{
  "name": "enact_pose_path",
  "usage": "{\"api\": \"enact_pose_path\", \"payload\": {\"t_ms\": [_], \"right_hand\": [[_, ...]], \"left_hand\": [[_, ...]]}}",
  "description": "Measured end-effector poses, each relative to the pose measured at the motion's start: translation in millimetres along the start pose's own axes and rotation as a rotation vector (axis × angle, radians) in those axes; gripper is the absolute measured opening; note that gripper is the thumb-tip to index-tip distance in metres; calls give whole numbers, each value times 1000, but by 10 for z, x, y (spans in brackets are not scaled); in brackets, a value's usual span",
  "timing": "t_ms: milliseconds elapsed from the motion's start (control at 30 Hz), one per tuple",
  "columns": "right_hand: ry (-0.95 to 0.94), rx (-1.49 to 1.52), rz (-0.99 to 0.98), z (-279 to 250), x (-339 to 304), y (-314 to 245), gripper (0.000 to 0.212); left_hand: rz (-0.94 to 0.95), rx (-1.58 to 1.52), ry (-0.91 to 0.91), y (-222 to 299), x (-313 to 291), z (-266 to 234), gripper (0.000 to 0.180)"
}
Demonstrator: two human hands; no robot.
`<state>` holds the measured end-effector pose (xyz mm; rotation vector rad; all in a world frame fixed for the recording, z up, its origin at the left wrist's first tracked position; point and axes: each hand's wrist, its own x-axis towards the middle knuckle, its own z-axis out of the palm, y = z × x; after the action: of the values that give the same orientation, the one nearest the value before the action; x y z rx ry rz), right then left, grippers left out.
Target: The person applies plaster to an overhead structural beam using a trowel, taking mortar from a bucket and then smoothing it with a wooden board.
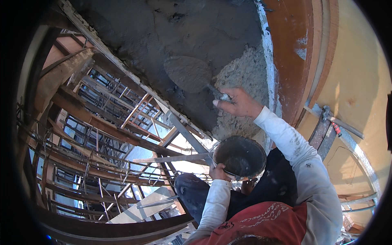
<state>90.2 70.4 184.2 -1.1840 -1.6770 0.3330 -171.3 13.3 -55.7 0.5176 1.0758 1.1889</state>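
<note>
My right hand (238, 102) is closed round the handle of a trowel (188, 73). The trowel's rounded blade is coated in mortar and lies over a wet, dark grey mortar surface (134, 28). To the right of the blade the mortar is rougher and paler (245, 77). Down by my knees, my left hand (219, 172) grips the rim of a black bucket (240, 157) at its lower left. The bucket is tilted toward me, its inside smeared with grey; how much it holds is hard to make out.
A thin board edge (110, 61) bounds the mortar on the left, above a drop filled with wooden scaffolding (118, 139). Brown boards (288, 53) and a tan wall (351, 81) stand at the right. A hammer (345, 125) with a red band lies on a ledge there.
</note>
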Motion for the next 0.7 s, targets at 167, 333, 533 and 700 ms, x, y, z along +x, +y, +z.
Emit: {"api": "enact_pose_path", "payload": {"t_ms": [167, 333, 533, 700], "right_hand": [[-94, 138, 155, -288, 468, -340, 53], [-181, -167, -31, 145, -34, 256, 34], [-331, -384, 1, 351, -516, 846, 35], [-399, -755, -88, -86, -434, 839, 36]], "left_hand": [[42, 72, 21, -54, 15, -13, 53], [-26, -26, -33, 57, -93, 186, 55], [4, 76, 13, 51, -85, 70, 56], [5, 58, -31, 59, -145, 179, 57]]}}
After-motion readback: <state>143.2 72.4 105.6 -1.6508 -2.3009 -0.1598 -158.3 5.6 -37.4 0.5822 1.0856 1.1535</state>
